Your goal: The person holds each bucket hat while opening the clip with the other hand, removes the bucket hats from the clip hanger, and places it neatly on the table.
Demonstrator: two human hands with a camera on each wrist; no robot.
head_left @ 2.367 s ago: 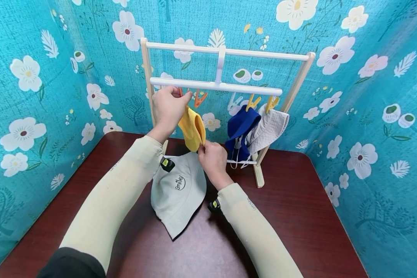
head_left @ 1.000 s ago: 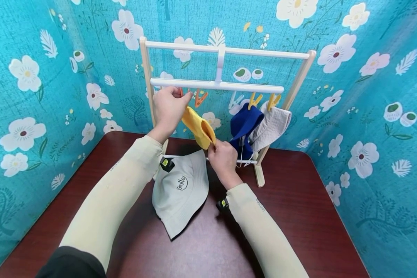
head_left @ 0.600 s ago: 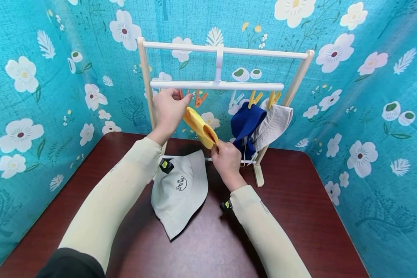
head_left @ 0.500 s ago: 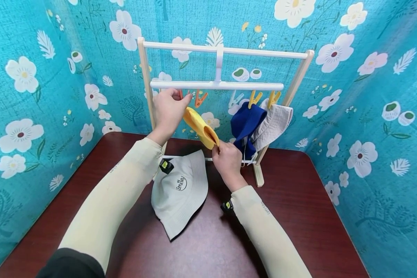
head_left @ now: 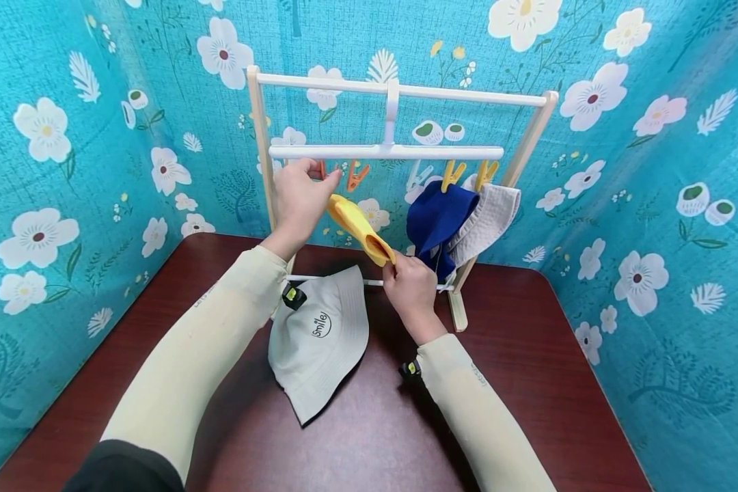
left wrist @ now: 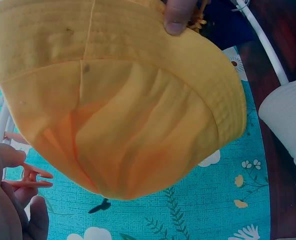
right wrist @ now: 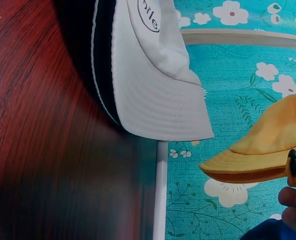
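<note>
A yellow bucket hat [head_left: 359, 225] hangs slanted between my hands below the white hanger [head_left: 344, 152]. My right hand [head_left: 412, 283] pinches its brim at the lower right end; the right wrist view shows these fingers [right wrist: 294, 205] beside the hat's cord and dark toggle. My left hand [head_left: 301, 198] pinches an orange clothespin [left wrist: 30, 177] at the hanger's left end. In the left wrist view, the clothespin's tips stand apart beside the hat's crown [left wrist: 133, 165], with no cloth between them. A light grey bucket hat [head_left: 322, 342] marked "smile" lies below.
A second orange clothespin [head_left: 357, 176] and a pale blue one [head_left: 418, 176] hang from the hanger. Yellow clothespins hold a blue hat [head_left: 439, 215] and a whitish hat [head_left: 488, 215] at the right. The wooden rack [head_left: 531, 140] stands on a dark red table [head_left: 529, 362].
My right hand has moved right and slightly down, drawing the yellow hat into a flatter slant. The blue hat has shifted and turned a little. My left hand stays at the orange clothespin.
</note>
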